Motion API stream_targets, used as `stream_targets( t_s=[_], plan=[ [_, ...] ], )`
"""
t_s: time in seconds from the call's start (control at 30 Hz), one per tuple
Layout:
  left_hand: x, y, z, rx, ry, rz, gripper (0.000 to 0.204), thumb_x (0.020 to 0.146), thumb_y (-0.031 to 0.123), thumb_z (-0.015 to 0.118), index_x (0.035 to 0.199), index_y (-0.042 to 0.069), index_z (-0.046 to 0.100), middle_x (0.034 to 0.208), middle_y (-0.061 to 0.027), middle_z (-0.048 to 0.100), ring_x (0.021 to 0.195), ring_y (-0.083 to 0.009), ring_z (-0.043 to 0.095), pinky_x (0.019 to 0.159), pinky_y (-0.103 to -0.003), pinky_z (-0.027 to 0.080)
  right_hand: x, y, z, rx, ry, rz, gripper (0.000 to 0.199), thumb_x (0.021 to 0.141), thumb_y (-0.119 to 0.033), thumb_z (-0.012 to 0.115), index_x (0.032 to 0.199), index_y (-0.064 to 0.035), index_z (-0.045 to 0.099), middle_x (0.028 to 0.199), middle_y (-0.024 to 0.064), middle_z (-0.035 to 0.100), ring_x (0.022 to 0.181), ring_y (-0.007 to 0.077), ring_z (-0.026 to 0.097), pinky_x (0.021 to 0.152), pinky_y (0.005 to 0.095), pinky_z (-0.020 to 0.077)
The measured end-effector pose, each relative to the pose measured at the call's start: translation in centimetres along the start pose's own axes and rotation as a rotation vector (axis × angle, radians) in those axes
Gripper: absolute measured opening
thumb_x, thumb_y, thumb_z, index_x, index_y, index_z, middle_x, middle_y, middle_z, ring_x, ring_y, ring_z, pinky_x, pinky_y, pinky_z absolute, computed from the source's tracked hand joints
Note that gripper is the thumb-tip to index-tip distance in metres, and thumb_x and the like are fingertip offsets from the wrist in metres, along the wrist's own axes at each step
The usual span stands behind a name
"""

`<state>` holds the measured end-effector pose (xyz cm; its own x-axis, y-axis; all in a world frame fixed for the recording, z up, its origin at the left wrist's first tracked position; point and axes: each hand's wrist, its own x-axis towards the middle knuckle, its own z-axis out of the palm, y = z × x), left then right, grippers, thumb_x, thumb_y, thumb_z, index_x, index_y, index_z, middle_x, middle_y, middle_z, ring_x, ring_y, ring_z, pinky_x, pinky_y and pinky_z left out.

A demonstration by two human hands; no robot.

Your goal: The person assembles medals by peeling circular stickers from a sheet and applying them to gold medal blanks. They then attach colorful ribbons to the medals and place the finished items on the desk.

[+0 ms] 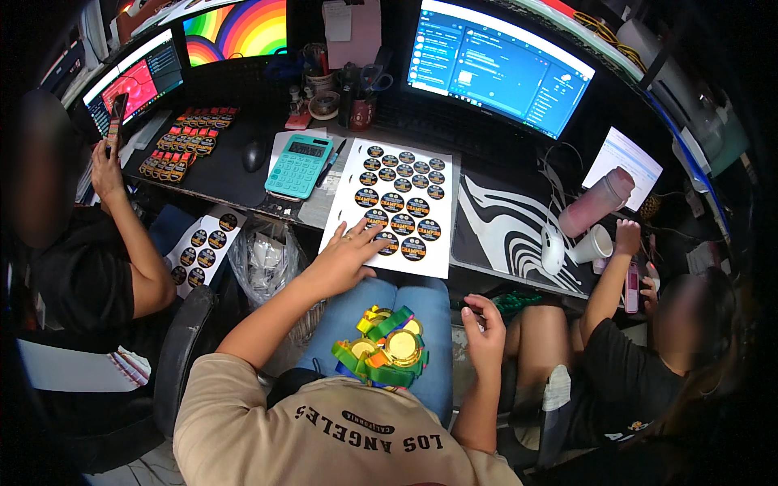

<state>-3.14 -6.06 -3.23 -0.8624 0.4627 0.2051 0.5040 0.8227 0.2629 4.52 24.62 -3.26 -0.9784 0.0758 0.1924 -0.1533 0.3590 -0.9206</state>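
Head | left grip (pixel 347 253) released, flat on sticker sheet (pixel 395 202), 18 round stickers | right grip (pixel 484 330) loosely curled, empty | medals (pixel 385 348) on lap

A white sticker sheet (pixel 395 202) of round black stickers lies flat at the desk edge; gold medals (pixel 385 347) with green ribbons are heaped at its 6 o'clock.

a white sheet of round black stickers (pixel 399 202) lies below a blue-lit monitor (pixel 502 65).
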Motion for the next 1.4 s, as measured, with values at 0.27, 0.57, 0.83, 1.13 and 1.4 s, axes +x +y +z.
stream_targets(
  t_s=[0.27,0.57,0.83,1.13,1.4],
  plan=[
    [0.6,-1.2,-3.4,0.36,0.186,0.385,0.033,0.089,0.016,0.051,0.119,0.019,0.065,0.133,-0.0086,0.058,0.132,-0.0319,0.048,0.111,-0.054,0.032,-1.7,1.1,-1.7,0.037,0.025,0.008,0.017,0.09,-0.008,0.065,0.105,-0.0009,0.066,0.116,0.0123,0.064,0.102,0.0191,0.062,0.083,0.0295,0.0512],
    [-5.4,-3.6,-4.5,0.346,0.274,0.056,0.035,0.089,0.014,0.052,0.12,0.02,0.065,0.134,-0.0086,0.058,0.132,-0.032,0.048,0.108,-0.056,0.032,-2.5,1.0,-1.5,0.068,-0.011,0.014,0.018,0.09,-0.008,0.065,0.107,-0.0012,0.066,0.117,0.0113,0.063,0.102,0.0196,0.062,0.083,0.0293,0.051],
    [-5.9,-5.8,-2.8,0.284,0.367,-0.121,0.048,0.08,-0.003,0.054,0.122,0.018,0.065,0.132,-0.011,0.058,0.131,-0.0362,0.048,0.109,-0.058,0.031,-1.5,0.7,-0.6,0.025,-0.079,-0.006,0.02,0.09,-0.009,0.064,0.108,-0.0012,0.066,0.118,0.0116,0.063,0.105,0.0203,0.06,0.086,0.0302,0.0498],
    [-4.4,-6.6,-4.9,0.284,0.153,-0.333,0.059,0.073,0.001,0.069,0.127,0.024,0.061,0.147,-0.0072,0.046,0.142,-0.0343,0.033,0.111,-0.071,0.005,-1.8,1.6,-0.2,0.013,-0.086,-0.012,0.02,0.09,-0.009,0.065,0.107,-0.001,0.066,0.118,0.0132,0.063,0.107,0.0212,0.06,0.089,0.0312,0.0485],
    [-5.9,-3.6,-5.9,0.184,0.12,-0.399,0.079,0.07,0.021,0.082,0.141,0.028,0.049,0.158,-0.0059,0.029,0.149,-0.0344,0.015,0.111,-0.072,0.002,-1.4,1.5,-0.8,-0.009,-0.067,-0.003,0.02,0.088,-0.009,0.066,0.106,-0.001,0.066,0.115,0.0125,0.065,0.106,0.0218,0.061,0.089,0.0314,0.0473]
  ],
)
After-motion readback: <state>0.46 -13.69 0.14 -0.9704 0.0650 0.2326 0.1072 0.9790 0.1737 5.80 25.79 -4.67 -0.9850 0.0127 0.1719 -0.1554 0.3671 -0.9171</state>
